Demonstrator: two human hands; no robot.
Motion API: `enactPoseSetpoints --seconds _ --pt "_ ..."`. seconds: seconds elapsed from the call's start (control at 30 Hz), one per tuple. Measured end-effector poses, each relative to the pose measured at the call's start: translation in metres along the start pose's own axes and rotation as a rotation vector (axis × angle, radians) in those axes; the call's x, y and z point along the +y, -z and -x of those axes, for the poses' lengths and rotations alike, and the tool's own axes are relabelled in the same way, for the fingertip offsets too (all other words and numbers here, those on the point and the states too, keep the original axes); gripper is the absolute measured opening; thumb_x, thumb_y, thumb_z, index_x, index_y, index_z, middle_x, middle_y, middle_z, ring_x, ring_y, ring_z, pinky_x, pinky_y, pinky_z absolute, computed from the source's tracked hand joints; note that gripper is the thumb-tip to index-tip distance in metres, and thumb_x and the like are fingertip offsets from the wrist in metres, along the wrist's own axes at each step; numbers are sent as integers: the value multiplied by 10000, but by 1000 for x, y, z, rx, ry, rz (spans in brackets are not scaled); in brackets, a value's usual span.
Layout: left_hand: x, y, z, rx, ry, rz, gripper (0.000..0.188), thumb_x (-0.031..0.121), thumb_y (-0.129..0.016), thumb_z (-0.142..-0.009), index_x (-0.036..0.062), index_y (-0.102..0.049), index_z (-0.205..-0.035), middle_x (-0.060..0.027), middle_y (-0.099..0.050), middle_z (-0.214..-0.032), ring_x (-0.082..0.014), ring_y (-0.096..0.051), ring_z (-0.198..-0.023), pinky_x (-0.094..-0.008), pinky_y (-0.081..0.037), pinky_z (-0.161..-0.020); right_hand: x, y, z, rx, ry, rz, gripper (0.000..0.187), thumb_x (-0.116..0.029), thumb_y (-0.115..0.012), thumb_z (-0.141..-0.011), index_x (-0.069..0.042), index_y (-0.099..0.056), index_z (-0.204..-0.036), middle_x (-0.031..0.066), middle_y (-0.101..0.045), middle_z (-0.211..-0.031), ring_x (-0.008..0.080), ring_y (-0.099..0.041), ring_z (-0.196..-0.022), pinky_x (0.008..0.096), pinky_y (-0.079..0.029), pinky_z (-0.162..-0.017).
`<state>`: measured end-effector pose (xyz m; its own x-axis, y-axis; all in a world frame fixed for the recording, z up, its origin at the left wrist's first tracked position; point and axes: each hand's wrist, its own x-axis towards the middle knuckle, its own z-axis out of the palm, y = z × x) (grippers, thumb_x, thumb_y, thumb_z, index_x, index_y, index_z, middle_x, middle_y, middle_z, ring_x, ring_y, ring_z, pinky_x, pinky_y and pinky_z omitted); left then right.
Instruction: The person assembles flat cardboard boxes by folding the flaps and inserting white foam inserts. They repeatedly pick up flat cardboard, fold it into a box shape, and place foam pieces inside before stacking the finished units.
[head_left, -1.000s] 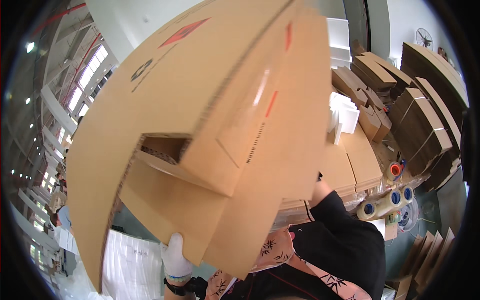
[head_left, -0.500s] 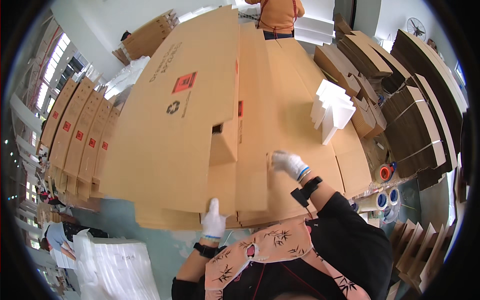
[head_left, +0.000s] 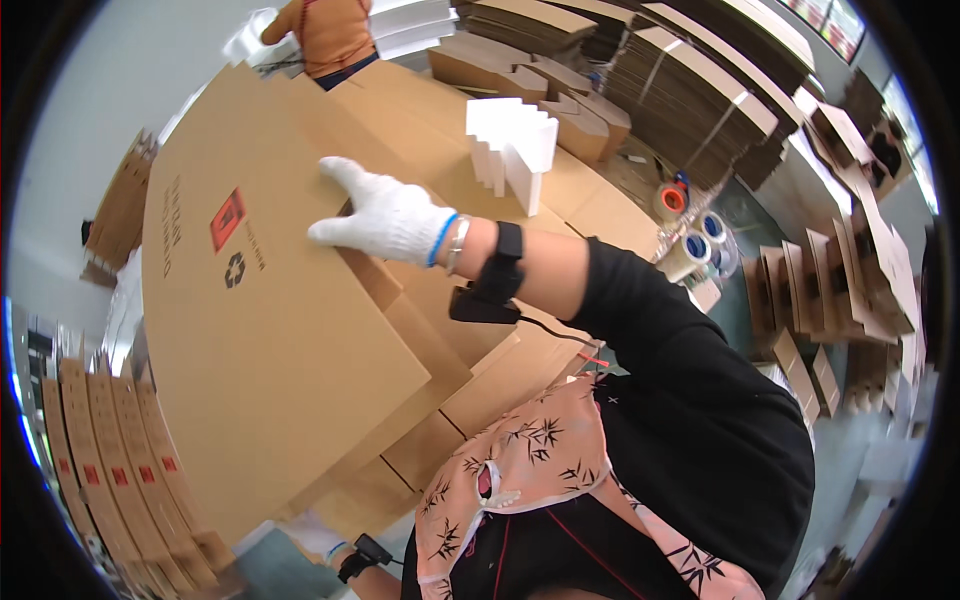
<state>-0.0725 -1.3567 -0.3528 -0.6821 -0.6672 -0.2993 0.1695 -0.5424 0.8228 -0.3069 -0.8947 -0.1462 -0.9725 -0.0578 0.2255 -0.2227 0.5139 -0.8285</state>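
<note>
A large flattened cardboard box with a red label and dark print lies tilted across the bench in front of me. Over its right edge, near a cut-out notch, my right hand reaches in a white glove, its thumb and forefinger spread over the printed panel; its other fingers are not clearly visible. My left hand, also gloved in white, is at the box's near lower edge, blurred and with its fingers mostly hidden. More flat cardboard lies beneath and to the right of this box.
Folded white foam pieces stand on the cardboard at the far right. Tape rolls and a tape dispenser lie beyond the right edge. Strapped cardboard stacks fill the far right; upright boxes line the left. Another person stands at the far end.
The printed box has turned and its near end has swung left. My right hand has moved left onto its edge and spread its fingers. My left hand has shifted left and nearer; the view has turned.
</note>
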Motion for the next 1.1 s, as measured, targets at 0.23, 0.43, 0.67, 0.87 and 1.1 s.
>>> enactPoseSetpoints --seconds 0.23,0.43,0.67,0.87,1.1 --pt "0 -40 -27 59 -276 -795 663 493 -349 -1014 63 -306 -1516 -125 -353 -1547 -306 -329 -1418 -407 -269 -1155 12 5 -1 -61 -167 -600 275 -156 -655 -794 -78 -710 -1052 72 -698 -835 137 -568 -542 321 -520 -515" --pt "1 -36 -10 139 -318 -1135 632 474 -347 -1019 48 -352 -1486 -167 -415 -1492 -348 -400 -1354 -407 -329 -1111 35 40 30 59 84 -181 222 -131 -577 -819 -64 -731 -965 90 -730 -933 206 -694 -800 316 -547 -752" --pt "-14 -53 49 331 -585 -1576 602 451 -344 -1025 31 -406 -1451 -215 -488 -1427 -396 -482 -1279 -408 -400 -1060 183 181 73 352 -69 107 222 -180 -634 -875 -63 -706 -1049 85 -718 -953 192 -679 -847 296 -531 -795" --pt "-61 -47 90 370 -895 -1930 582 412 -350 -1043 -32 -421 -1412 -242 -508 -1383 -387 -519 -1230 -424 -428 -1041 455 325 196 604 -908 703 437 -411 -645 -796 -36 -651 -1018 248 -663 -1021 404 -651 -952 462 -532 -833" --pt "-79 -109 125 295 -571 -1890 623 436 -313 -1044 -73 -421 -1386 -267 -506 -1373 -417 -506 -1224 -427 -421 -1039 530 322 215 351 -1132 524 427 -226 -619 -822 -34 -551 -1197 250 -655 -1133 390 -646 -1046 465 -523 -876"
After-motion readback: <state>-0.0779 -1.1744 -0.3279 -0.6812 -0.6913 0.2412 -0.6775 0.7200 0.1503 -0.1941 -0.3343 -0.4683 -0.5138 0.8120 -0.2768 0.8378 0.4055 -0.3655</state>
